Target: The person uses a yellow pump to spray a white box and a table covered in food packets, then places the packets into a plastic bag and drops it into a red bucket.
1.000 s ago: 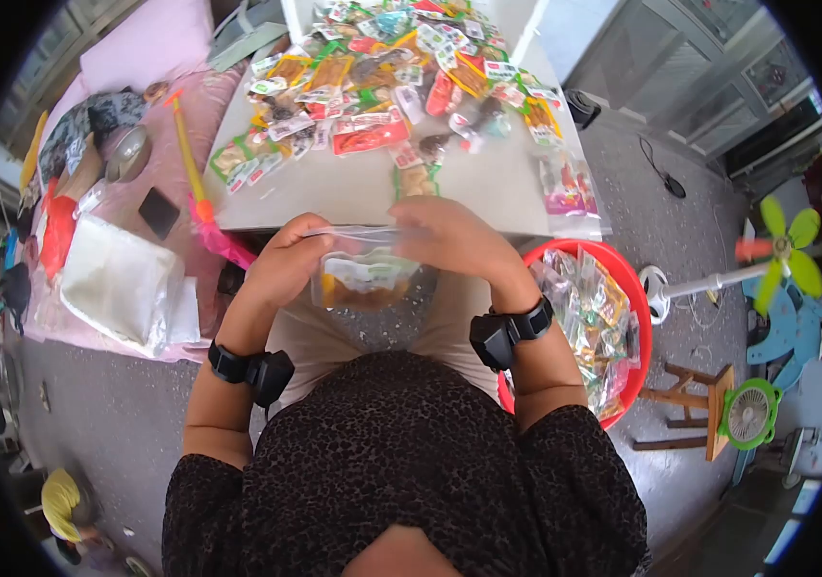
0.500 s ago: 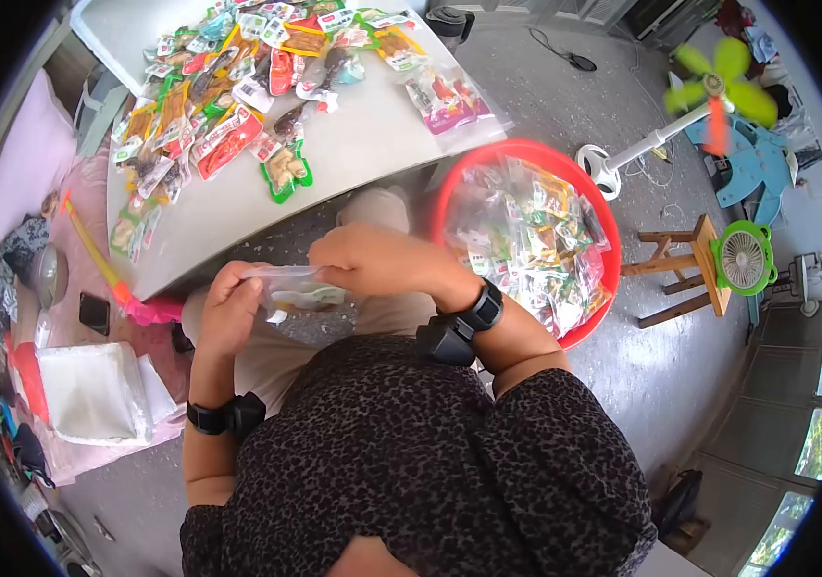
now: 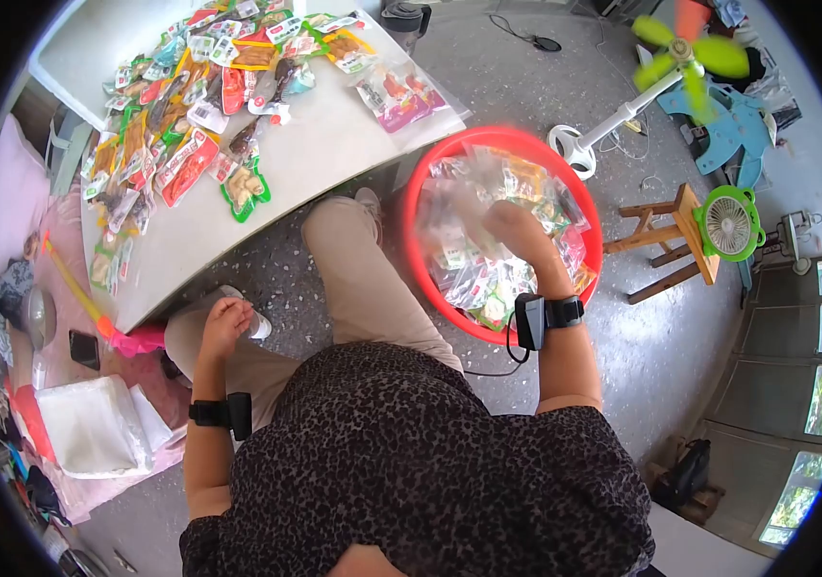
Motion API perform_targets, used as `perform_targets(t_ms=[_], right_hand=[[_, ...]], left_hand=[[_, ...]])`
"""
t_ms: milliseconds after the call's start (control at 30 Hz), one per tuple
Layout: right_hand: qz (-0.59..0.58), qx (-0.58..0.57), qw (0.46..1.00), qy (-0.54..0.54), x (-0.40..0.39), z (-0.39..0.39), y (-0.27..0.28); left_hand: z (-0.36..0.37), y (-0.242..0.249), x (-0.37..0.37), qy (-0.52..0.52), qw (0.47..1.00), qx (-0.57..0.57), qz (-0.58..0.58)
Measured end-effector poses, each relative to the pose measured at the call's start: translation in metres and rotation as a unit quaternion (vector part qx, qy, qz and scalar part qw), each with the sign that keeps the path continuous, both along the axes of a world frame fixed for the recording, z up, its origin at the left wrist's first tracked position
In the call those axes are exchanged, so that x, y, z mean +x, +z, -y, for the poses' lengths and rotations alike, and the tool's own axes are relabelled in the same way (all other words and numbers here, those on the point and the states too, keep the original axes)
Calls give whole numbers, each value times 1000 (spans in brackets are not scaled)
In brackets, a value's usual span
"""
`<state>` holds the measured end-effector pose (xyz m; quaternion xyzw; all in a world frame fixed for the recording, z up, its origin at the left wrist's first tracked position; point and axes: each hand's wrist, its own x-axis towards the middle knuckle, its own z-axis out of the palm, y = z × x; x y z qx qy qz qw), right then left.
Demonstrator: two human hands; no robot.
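My right hand [image 3: 514, 229] is over the red tub [image 3: 412, 258], its fingers closed on a clear plastic bag [image 3: 472, 213] that is blurred by motion. Several clear bags of small food packets [image 3: 488, 313] fill the tub. Above my left thigh is my left hand [image 3: 225, 322], with its fingers curled together and nothing visible in them. Many colourful food packets [image 3: 185, 163] lie heaped on the white table [image 3: 315, 144]. A green-edged packet [image 3: 245, 190] rests near the table's front edge, and a larger clear bag with pink print [image 3: 399, 98] is towards the right corner.
A wooden stool [image 3: 685, 231] with a green fan [image 3: 729, 224] stands right of the tub. Behind it is a standing fan [image 3: 685, 58] with a white pole. At the left, a phone [image 3: 84, 350] and a white foam box [image 3: 94, 428] lie on a pink cover.
My right hand has moved right, from in front of my body to over the tub, with the bag. My left hand has let go of the bag and lowered slightly. The view has shifted.
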<state>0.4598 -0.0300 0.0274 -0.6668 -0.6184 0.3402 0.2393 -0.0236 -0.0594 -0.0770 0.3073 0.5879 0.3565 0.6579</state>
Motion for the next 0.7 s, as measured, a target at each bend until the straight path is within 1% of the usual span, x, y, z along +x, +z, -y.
perform_targets(t_ms=[67, 167, 267, 300, 367, 467, 500, 567, 600, 700], right_hand=[[-10, -32, 996, -82, 31, -1, -38], [-1, -45, 993, -108, 84, 1, -88], [-44, -51, 984, -167, 123, 0, -109], [-35, -40, 982, -182, 143, -3, -123], [6, -7, 981, -193, 173, -15, -129], [101, 14, 968, -231, 205, -43, -118], [168, 64, 956, -231, 211, -55, -117], [297, 160, 914, -225, 219, -80, -118], [277, 105, 922, -248, 211, -93, -108], [265, 101, 920, -270, 186, -125, -116]], left_hand=[[5, -3, 0, 5, 1000, -15, 2], [9, -1, 0, 23, 999, -31, -6], [11, -8, -6, 30, 999, -32, -7], [11, -11, -8, 32, 999, -29, -5], [12, -16, -12, 34, 999, -26, -1], [8, -19, -13, 47, 997, -51, -20], [7, -15, -9, 51, 997, -51, -23], [8, -6, -3, 62, 996, -53, -32], [8, -7, -3, 64, 996, -51, -26], [9, -8, -5, 72, 996, -49, -19]])
